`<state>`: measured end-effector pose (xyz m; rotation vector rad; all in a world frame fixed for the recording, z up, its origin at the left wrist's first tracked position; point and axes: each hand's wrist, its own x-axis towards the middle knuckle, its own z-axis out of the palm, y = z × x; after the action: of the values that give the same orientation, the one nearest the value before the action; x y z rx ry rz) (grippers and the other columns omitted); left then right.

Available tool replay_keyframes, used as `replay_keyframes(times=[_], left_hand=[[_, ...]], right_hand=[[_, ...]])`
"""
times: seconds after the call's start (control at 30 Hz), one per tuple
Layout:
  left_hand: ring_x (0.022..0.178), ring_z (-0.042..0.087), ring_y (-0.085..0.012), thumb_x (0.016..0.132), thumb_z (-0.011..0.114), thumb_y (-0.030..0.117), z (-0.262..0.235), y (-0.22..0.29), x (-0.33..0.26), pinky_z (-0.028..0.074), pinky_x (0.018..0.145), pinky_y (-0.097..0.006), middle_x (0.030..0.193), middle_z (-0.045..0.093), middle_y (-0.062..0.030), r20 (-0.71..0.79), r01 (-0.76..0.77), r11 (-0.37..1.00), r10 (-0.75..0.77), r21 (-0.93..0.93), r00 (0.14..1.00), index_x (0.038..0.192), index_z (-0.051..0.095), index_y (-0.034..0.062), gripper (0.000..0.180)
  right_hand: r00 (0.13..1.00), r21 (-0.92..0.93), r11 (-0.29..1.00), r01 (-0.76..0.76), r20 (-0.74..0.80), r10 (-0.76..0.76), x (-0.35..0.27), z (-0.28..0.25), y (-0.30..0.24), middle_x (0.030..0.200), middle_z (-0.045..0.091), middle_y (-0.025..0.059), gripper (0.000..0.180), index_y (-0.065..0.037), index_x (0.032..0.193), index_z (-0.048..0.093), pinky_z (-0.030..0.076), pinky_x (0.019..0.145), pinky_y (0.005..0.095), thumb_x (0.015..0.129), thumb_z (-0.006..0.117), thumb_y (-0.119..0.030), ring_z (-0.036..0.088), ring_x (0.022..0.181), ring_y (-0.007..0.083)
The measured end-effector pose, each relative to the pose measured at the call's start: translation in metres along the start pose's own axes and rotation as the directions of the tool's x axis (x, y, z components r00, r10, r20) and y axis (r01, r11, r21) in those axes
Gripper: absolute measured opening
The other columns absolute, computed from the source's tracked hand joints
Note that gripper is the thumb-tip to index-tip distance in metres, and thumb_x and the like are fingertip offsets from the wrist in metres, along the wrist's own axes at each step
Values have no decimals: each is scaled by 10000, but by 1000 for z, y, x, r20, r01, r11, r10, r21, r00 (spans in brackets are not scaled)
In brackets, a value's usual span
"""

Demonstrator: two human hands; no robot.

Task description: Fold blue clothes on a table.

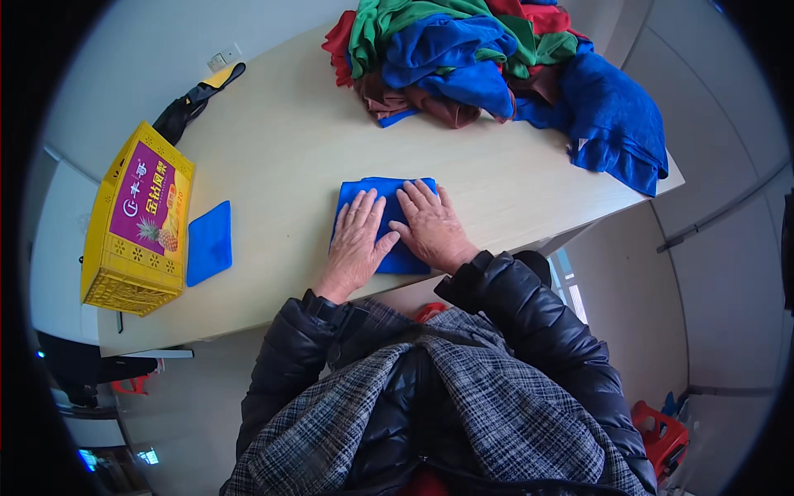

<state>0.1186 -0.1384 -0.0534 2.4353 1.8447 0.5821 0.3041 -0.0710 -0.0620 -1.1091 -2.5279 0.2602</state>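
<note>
A folded blue cloth (387, 217) lies near the front edge of the table, under both of my hands. My left hand (356, 242) rests flat on its left part, fingers stretched toward the far side. On the right part lies my right hand (432, 226), also flat, its fingers slightly spread. The two thumbs come close to each other over the middle of the cloth. Another folded blue cloth (210, 244) lies flat to the left, beside a yellow crate.
The yellow crate (135, 221) with a purple panel stands at the table's left end. Behind it lies a black and yellow item (192, 106). A heap of blue, green, red and brown cloths (463, 62) covers the far right, one blue cloth (616, 120) hanging over the edge.
</note>
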Motion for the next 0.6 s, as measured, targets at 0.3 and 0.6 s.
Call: replay_keyframes(times=[0.3, 0.6], left_hand=[[1488, 246, -337, 1017, 398, 540, 18, -16, 23, 172, 1210, -495, 1595, 297, -185, 1, 29, 997, -29, 76, 1000, 1508, 359, 11, 722], [1495, 235, -324, 1014, 394, 542, 16, -11, 21, 169, 1212, -491, 1605, 286, -164, 43, 38, 995, -42, 91, 998, 1518, 344, 20, 727]], right_hand=[[996, 25, 999, 46, -80, -44, 12, 23, 4, 1543, 381, 207, 638, -16, 1472, 417, 199, 1203, 531, 950, 501, -373, 304, 1463, 374], [997, 76, 996, 40, -75, -34, 10, 20, 2, 1555, 360, 215, 652, -6, 1477, 409, 189, 1207, 531, 937, 508, -359, 282, 1472, 382]])
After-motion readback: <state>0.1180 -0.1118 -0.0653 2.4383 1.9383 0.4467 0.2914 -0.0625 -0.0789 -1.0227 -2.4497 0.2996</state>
